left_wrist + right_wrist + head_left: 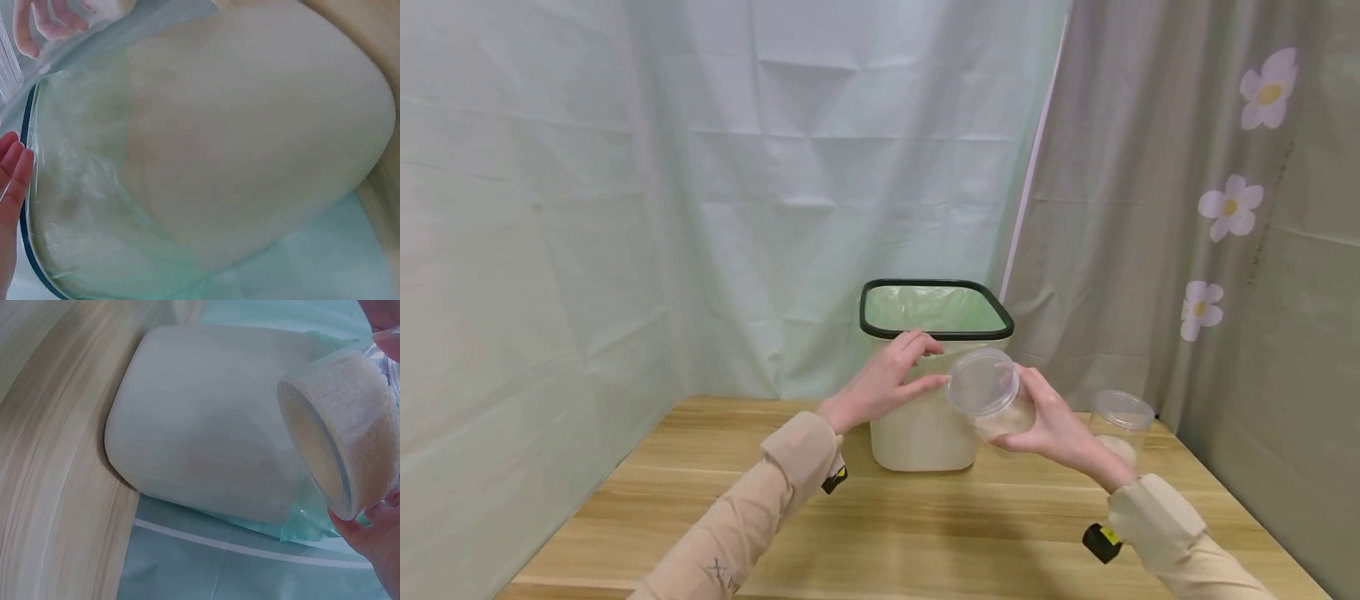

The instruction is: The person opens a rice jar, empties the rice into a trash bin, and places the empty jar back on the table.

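Head view: right hand point(1060, 425) grips the tilted jar point(1009, 417); left hand point(883, 379), fingers loosely extended, beside its lid point(981, 383). Bin point(917, 433) just beyond the grip. Firm hold advisable; jar may slip.

A wooden table with light brown, streaked grain point(685, 467) extends in front of and to both sides of a cream, black-rimmed bin with a green plastic liner point(917, 442), which stands upright on it. Right of the bin, apart from it, stands a clear, round, lidded jar with pale contents point(1122, 423).
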The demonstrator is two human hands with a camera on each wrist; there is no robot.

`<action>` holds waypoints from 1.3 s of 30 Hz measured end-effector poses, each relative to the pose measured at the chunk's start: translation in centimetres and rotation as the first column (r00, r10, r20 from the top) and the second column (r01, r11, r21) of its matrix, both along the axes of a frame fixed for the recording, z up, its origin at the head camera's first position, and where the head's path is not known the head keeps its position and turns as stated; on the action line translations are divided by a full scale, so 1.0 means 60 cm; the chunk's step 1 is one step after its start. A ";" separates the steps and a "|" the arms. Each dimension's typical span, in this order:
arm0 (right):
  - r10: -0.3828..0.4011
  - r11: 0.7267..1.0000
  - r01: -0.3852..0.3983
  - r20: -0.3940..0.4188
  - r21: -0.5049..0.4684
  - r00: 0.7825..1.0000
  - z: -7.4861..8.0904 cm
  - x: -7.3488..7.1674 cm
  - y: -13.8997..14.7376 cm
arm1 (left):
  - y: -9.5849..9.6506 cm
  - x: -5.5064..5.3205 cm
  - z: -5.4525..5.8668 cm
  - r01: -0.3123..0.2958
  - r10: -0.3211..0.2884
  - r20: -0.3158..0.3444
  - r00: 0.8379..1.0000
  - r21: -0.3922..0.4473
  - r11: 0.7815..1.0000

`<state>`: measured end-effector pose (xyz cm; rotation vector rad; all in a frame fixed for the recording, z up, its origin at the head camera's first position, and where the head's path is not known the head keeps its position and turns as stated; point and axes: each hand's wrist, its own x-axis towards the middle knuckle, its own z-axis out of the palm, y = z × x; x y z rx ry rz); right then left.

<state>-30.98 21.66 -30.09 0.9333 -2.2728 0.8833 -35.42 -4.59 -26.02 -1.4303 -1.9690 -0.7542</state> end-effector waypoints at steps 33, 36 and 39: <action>0.041 0.999 -0.039 0.065 -0.026 0.997 -0.007 -0.006 -0.033 | 0.017 0.014 -0.040 0.124 -0.159 0.292 0.943 0.135 0.983; 0.047 0.999 -0.045 0.080 -0.025 0.996 -0.007 -0.005 -0.033 | 0.017 0.020 -0.036 0.128 -0.170 0.359 0.918 0.138 0.982; 0.050 0.998 -0.047 0.103 -0.033 0.993 -0.008 -0.005 -0.035 | 0.016 0.034 -0.027 0.149 -0.212 0.457 0.864 0.170 0.974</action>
